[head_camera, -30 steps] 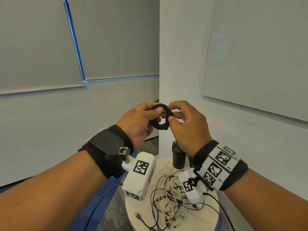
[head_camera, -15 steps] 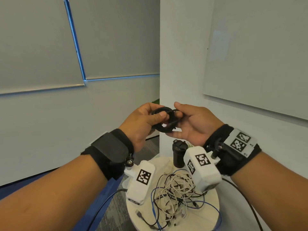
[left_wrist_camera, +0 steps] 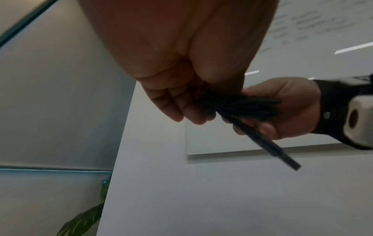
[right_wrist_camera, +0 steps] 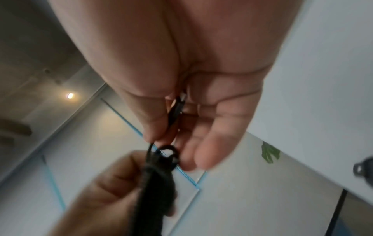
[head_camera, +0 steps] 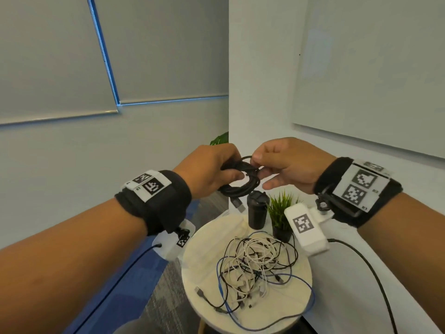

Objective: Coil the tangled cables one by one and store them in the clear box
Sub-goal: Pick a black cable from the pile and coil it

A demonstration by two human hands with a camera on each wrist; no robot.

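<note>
A coiled black cable (head_camera: 240, 180) hangs in the air between both hands above the round table. My left hand (head_camera: 216, 168) grips the coil's left side, fingers curled round the bundle (left_wrist_camera: 240, 106). My right hand (head_camera: 269, 165) pinches a strand at the coil's top between thumb and forefinger (right_wrist_camera: 175, 111). One USB plug (head_camera: 238, 203) dangles below the coil. A tangled heap of white, black and blue cables (head_camera: 255, 263) lies on the white round table (head_camera: 199, 251). No clear box shows in any view.
A black cylindrical container (head_camera: 257, 210) and a small potted green plant (head_camera: 281, 218) stand at the table's back edge, under the hands. A white wall with a whiteboard (head_camera: 373, 75) rises to the right. Blue and grey carpet (head_camera: 154, 292) lies left of the table.
Both hands turned the coil and dropped slightly; the right hand rolled back over and now pinches the top strand. The left wrist rolled so that its marker band faces up.
</note>
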